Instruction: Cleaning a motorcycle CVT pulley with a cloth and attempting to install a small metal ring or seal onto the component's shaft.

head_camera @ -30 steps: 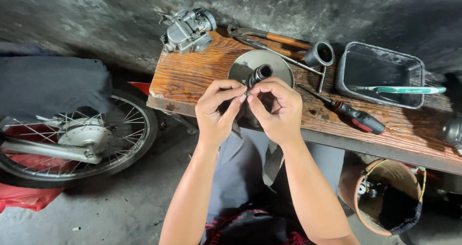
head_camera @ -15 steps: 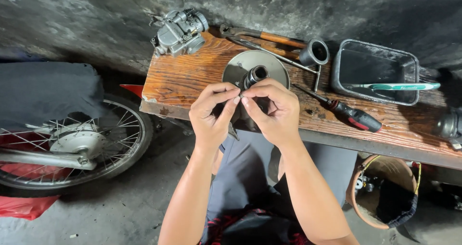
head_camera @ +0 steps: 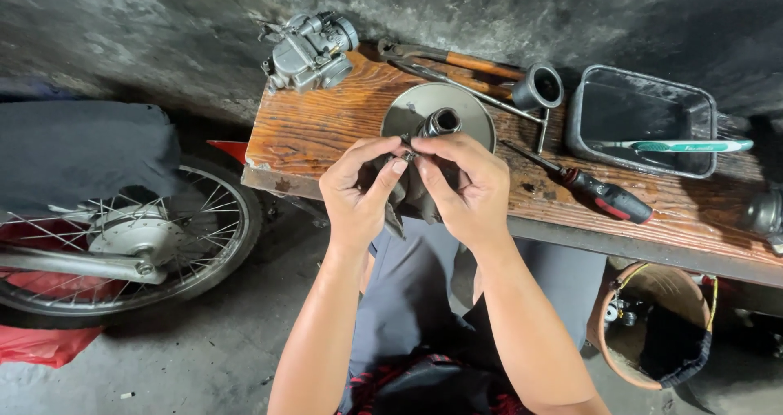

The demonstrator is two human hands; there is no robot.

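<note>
You hold a small metal part (head_camera: 407, 156) pinched between the fingertips of both hands, just in front of the bench edge and over your lap, with a dark rag (head_camera: 405, 196) bunched under it so your fingers grip through cloth and the rag's tail hangs down between your wrists. Your left hand (head_camera: 356, 191) and right hand (head_camera: 462, 188) are drawn together, thumbs and forefingers meeting on the part; it is too small to tell what kind of piece it is. Holding it up close to you, rather than on the wood, keeps it in plain sight and lets both hands turn it. Just behind your knuckles sits a round metal pulley disc (head_camera: 473, 113) with a raised hub, lying flat on the wooden bench (head_camera: 326, 130). A carburettor (head_camera: 310, 52) rests at the bench's far left corner, apart from the disc. To the right lie 1 red-and-black screwdriver (head_camera: 599, 191), a wooden-handled tool (head_camera: 465, 60) by a black cup-shaped piece (head_camera: 540, 86), and a dark rectangular tray (head_camera: 640, 121) with a teal-handled toothbrush (head_camera: 681, 146) laid across it. A spoked wheel (head_camera: 122, 236) stands at the left, a brown bucket (head_camera: 652, 325) below the bench.
</note>
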